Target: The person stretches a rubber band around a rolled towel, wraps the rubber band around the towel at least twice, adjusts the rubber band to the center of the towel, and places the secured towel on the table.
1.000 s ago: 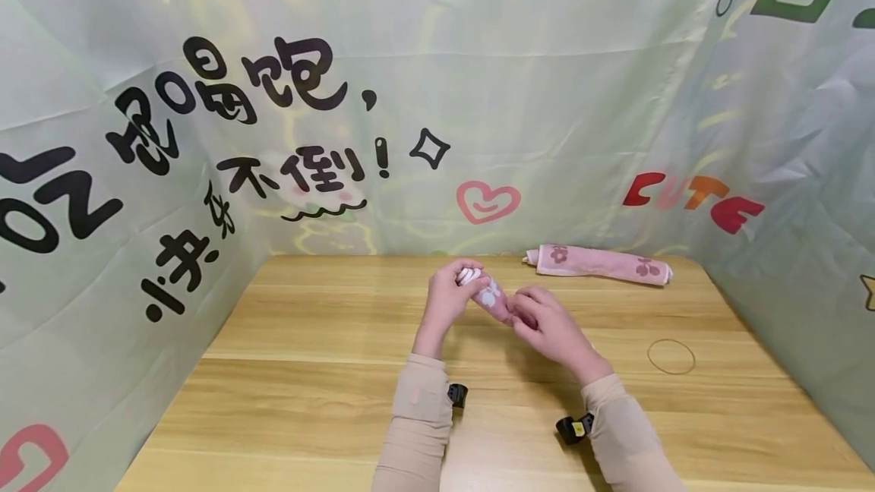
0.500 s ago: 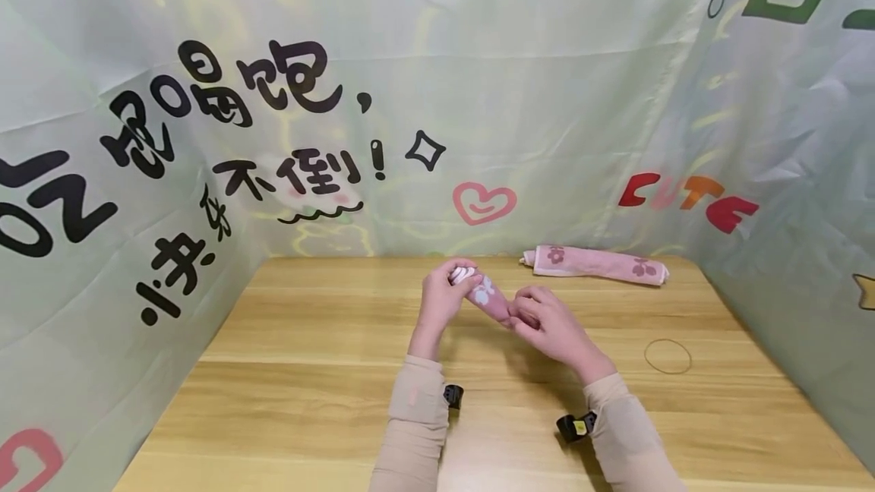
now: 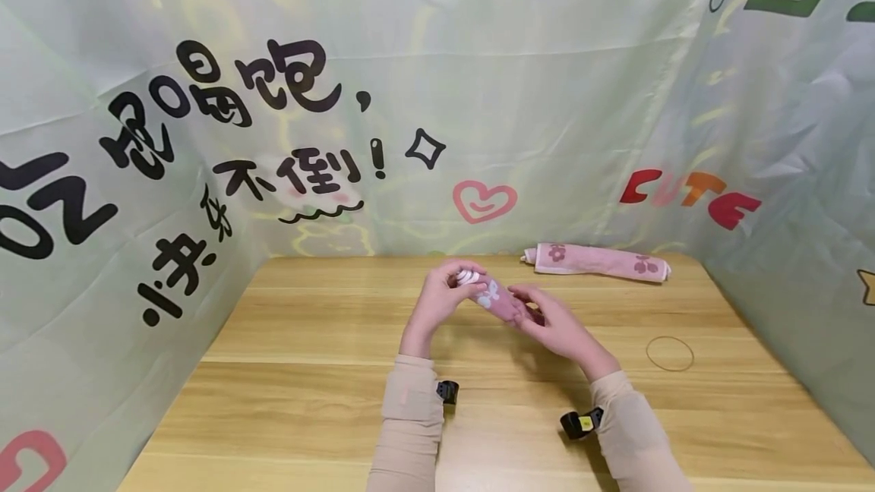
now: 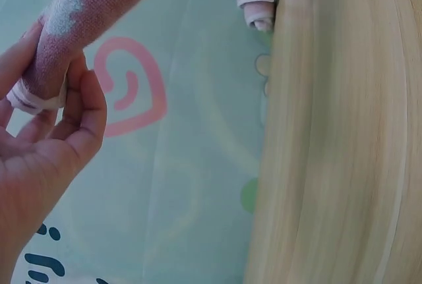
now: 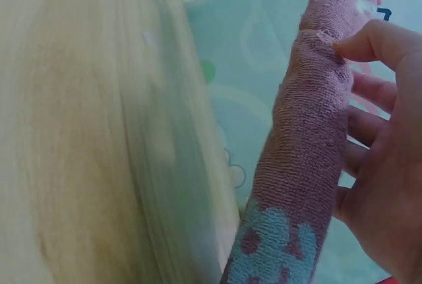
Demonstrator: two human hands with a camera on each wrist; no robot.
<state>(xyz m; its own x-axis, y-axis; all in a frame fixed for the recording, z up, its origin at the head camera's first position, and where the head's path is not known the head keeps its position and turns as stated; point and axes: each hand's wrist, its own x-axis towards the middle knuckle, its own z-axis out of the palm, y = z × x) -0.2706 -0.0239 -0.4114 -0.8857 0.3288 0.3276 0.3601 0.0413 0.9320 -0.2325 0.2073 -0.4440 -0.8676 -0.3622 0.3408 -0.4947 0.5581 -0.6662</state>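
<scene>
Left hand (image 3: 437,302) gripping rolled towel (image 3: 497,302) by one end, right hand (image 3: 562,331) pinching it farther along, second roll (image 3: 598,262) on table (image 3: 307,401)

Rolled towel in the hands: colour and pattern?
The held rolled towel is dusty pink with pale flower-like motifs; best seen in the right wrist view.

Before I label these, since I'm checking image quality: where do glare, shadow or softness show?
Head view: pale glare on the tabletop between the sleeves, a soft shadow below the right hand; left wrist view: the tabletop's grain looks soft; right wrist view: dim, the tabletop soft too, while the rolled towel shows its weave clearly.
</scene>
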